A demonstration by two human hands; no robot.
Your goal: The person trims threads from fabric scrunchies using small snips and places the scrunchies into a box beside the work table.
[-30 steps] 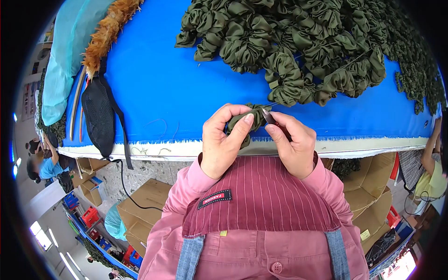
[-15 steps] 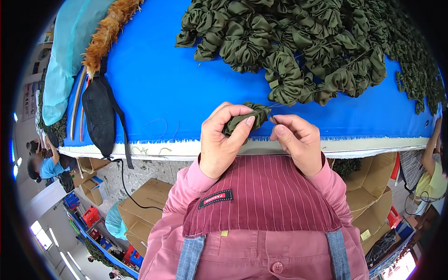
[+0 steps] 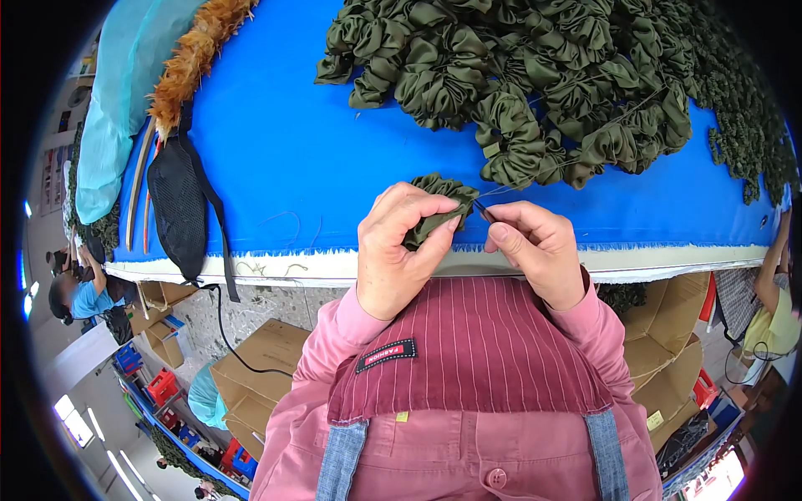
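Note:
My left hand point(image 3: 393, 242) pinches a dark green gathered-fabric scrunchie point(image 3: 443, 188) between thumb and fingers, just above the table's front edge. To its right, my right hand point(image 3: 535, 246) is closed on a thin dark pointed tool point(image 3: 483, 210), mostly hidden by the fingers; its exact kind is unclear. The tool's tip meets the right side of the scrunchie. Fine threads run from there up toward a large pile of similar green scrunchies point(image 3: 510, 125) on the blue table covering point(image 3: 276, 150).
At the left lie a black mesh pouch point(image 3: 178, 200), an orange-brown feather strip point(image 3: 188, 63) and sheer turquoise fabric point(image 3: 117, 108). Cardboard boxes point(image 3: 263, 359) stand below the table edge. Other people, one in a blue shirt point(image 3: 92, 298), are at both sides.
My left hand has turned the scrunchie slightly, so more of its ruffled edge shows. My right hand has shifted a little, and the dark tool now shows more clearly against the fabric.

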